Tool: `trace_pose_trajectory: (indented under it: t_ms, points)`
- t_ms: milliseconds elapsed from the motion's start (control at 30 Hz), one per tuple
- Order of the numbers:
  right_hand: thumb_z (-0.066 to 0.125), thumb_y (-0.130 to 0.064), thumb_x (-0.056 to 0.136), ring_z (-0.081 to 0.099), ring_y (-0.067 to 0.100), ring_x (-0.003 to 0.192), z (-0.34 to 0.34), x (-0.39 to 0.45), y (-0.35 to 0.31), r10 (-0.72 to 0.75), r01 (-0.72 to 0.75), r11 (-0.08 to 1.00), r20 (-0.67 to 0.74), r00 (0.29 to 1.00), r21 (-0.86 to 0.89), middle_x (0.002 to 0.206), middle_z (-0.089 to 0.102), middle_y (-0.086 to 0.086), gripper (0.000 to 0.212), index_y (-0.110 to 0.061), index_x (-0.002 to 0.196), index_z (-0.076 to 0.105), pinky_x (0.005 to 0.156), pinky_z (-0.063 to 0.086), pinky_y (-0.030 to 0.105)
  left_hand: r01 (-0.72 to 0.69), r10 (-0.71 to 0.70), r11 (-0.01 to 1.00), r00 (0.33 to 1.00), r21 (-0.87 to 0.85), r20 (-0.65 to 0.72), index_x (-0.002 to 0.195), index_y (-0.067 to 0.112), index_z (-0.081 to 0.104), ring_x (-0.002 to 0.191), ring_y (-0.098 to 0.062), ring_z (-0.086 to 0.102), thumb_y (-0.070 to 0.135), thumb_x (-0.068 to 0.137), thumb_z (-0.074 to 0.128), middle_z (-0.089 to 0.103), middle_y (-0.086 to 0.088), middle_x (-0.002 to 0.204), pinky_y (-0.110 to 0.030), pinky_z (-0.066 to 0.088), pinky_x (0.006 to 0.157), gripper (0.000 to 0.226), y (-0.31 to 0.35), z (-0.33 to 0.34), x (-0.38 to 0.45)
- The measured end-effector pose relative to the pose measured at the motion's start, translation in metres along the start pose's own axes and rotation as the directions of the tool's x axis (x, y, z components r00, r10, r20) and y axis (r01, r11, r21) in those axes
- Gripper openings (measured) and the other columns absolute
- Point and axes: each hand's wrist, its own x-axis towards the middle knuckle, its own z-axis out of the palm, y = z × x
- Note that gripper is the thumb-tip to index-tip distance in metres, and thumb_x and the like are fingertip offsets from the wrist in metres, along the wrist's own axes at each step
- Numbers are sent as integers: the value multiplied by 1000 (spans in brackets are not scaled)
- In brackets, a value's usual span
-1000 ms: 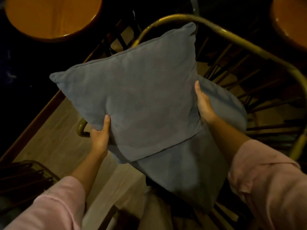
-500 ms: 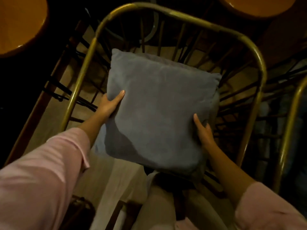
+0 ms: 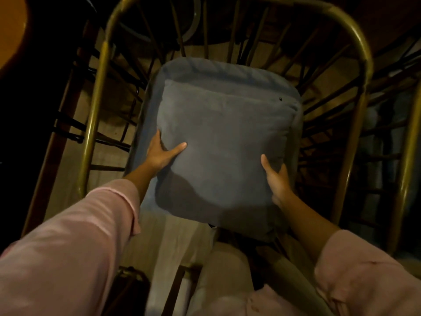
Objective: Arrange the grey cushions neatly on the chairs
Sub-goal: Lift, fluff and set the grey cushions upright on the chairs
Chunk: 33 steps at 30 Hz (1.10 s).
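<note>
Grey cushions: two soft square fabric cushions sit stacked inside the chair; the upper grey cushion (image 3: 223,142) lies on top of the lower grey cushion (image 3: 198,67), whose far edge and left side show as a border around it.
Chair: a brass-coloured metal tube frame (image 3: 98,92) curves around the cushions on the left, far and right sides, with thin dark rods fanning out from the seat toward the tube.
Upper cushion detail: a small dark dot, perhaps a button or hole, sits near its far right corner; a seam or flap runs across near the far edge.
Left hand (image 3: 161,153): clasps the left edge of the upper grey cushion, thumb spread flat across the top face, fingers wrapped around the side and mostly hidden.
Right hand (image 3: 276,179): clasps the right near edge of the same cushion, thumb pointing up on the top face, fingers tucked around the side.
Sleeves: loose pink fabric sleeves (image 3: 75,242) cover both forearms, cuffs stopping short of the wrists.
Table: a round orange-brown wooden tabletop (image 3: 11,33) shows at the upper left edge, well apart from the chair.
Floor: pale tan planks show between the rods on the left.
Lighting: dim and warm; the far parts beyond the chair are too dark to read.
</note>
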Motion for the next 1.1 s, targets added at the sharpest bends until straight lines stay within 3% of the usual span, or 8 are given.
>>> trace_pose_trajectory:
  t_ms: [133, 233, 400, 533, 633, 733, 867, 1100]
  points:
    - [77, -59, 75, 73, 20, 100, -13, 1, -6, 189, -201, 978, 166, 968, 58, 128, 68, 5, 79, -18, 140, 55, 81, 61, 40, -57, 57, 998, 995, -3, -77, 145, 30, 38, 132, -26, 51, 78, 59, 69, 52, -4, 145, -47, 43, 109, 103, -2, 9, -23]
    - [60, -48, 94, 68, 12, 82, -32, -4, -27, 262, -270, 963, 233, 936, 1, 119, 67, 0, 51, -22, 138, 54, 60, 52, 28, 20, -9, 998, 984, 62, -176, 141, 15, 45, 132, -32, 49, 78, 61, 66, 53, -13, 143, -49, 42, 109, 105, 5, 22, -50]
    - [57, -37, 99, 59, 27, 113, -72, -10, -81, 118, -106, 988, 115, 986, -110, 131, 59, 5, 49, -17, 143, 47, 93, 49, 39, 60, -17, 986, 964, 155, -264, 144, 0, 37, 139, -40, 36, 45, 82, 71, 40, -25, 148, -48, 30, 115, 84, 54, 63, -109]
    - [73, -48, 84, 58, 13, 76, -143, -20, -128, -157, 161, 980, 46, 987, -117, 94, 60, 2, 63, -9, 131, 56, 65, 49, 28, -95, 111, 987, 986, 130, -127, 145, -4, 34, 140, -38, 36, 28, 86, 71, 39, -25, 149, -41, 26, 118, 76, 114, 117, -152]
    - [67, -19, 94, 60, 20, 104, -218, -31, -144, -316, 300, 928, -40, 948, -220, 115, 62, 12, 46, 3, 133, 55, 78, 50, 19, -223, 226, 967, 974, 123, -13, 145, -2, 36, 139, -36, 38, 23, 87, 70, 41, -24, 148, -38, 28, 116, 72, 167, 162, -181]
    - [67, -18, 94, 61, 29, 115, -303, -45, -143, -471, 394, 846, -159, 868, -360, 123, 66, 19, 40, 2, 127, 60, 97, 50, 38, -308, 304, 948, 951, 77, 53, 138, 0, 45, 131, -36, 47, 22, 88, 69, 50, -23, 140, -38, 36, 111, 60, 215, 215, -205]
    - [66, -33, 83, 61, 43, 117, -427, -45, -123, -542, 317, 789, -355, 762, -526, 122, 67, 26, 54, 3, 123, 64, 102, 47, 52, -367, 357, 929, 921, 42, 157, 130, 2, 53, 122, -33, 55, 23, 88, 69, 58, -21, 128, -42, 44, 104, 50, 266, 303, -244]
    - [73, -41, 84, 46, 45, 134, -598, -7, -91, -363, 90, 856, -468, 806, -510, 143, 52, 25, 74, 0, 140, 47, 109, 39, 59, -263, 280, 960, 918, -98, 282, 132, 2, 49, 121, -29, 56, 30, 86, 72, 56, -12, 131, -36, 47, 101, 58, 335, 446, -305]
